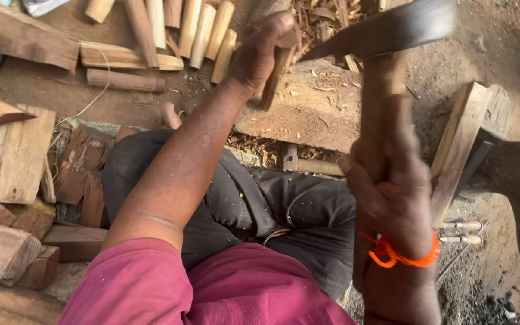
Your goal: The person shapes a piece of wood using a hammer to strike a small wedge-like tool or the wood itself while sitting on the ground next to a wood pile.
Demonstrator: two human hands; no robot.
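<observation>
You are gripping one wooden stick (279,66) upright in your clenched left hand (260,51), your right hand (392,192) clenching one adze handle (377,114).

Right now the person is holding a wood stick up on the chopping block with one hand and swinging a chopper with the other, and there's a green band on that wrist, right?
Nearly. The band is orange, not green, as the head view shows. The rest holds: the left hand steadies a wooden stick on the chopping block, and the right hand grips the chopper.
</observation>
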